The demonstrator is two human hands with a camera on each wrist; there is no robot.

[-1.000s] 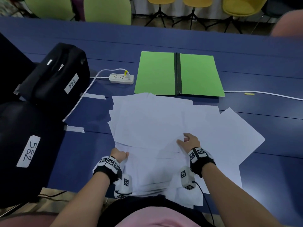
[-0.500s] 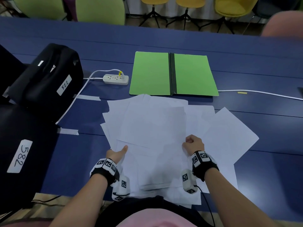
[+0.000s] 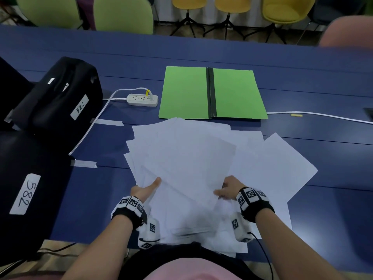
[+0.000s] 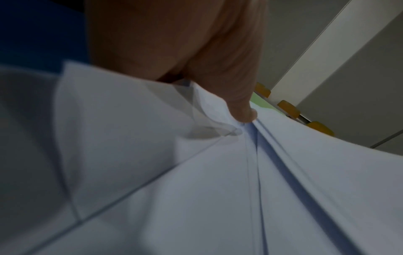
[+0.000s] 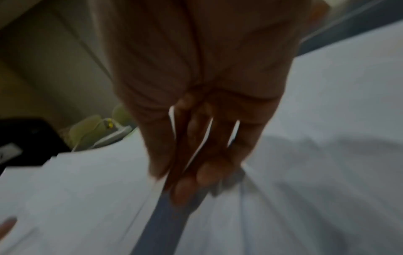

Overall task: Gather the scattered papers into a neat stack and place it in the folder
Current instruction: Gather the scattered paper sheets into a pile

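Several white papers [image 3: 181,154] lie fanned over the blue table [image 3: 333,219], and one sheet [image 3: 282,168] sticks out to the right. Just behind them an open green folder [image 3: 185,91] lies flat. My left hand [image 3: 144,189] holds the left near edge of the top bundle, with the thumb [image 4: 240,103] pressing on the papers [image 4: 283,172] and the fingers hidden beneath. At the bundle's right near edge my right hand [image 3: 227,188] grips it. In the blurred right wrist view, the right hand [image 5: 196,163] has its fingers curled over a sheet edge of the papers [image 5: 76,189].
Two black bags stand at the left, labelled 522 [image 3: 60,98] and 582 [image 3: 24,188]. A white power strip [image 3: 142,100] sits left of the folder. A white cable [image 3: 323,116] runs off to the right. Chairs [image 3: 123,15] line the far side.
Both hands have taken hold of the top bundle's near edge and raised it a little. The left thumb now lies on top, and the top sheets have turned slightly.
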